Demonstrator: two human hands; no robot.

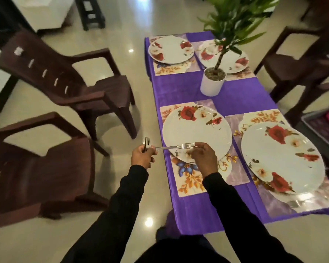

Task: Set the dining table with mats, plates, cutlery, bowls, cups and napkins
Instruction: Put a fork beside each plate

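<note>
Black sleeves point(235, 215) are reaching up from six o'clock. At nine o'clock of the near-left plate point(197, 132), the left hand point(141, 155) is gripping upright forks point(147, 142) in a curled fist. The right hand point(204, 155) is pinching another fork point(176, 147), lying level over that plate's lower rim. Four flowered plates are sitting on mats point(190, 182) across the purple tablecloth point(180, 88); a potted plant point(213, 82) is standing at twelve o'clock.
</note>
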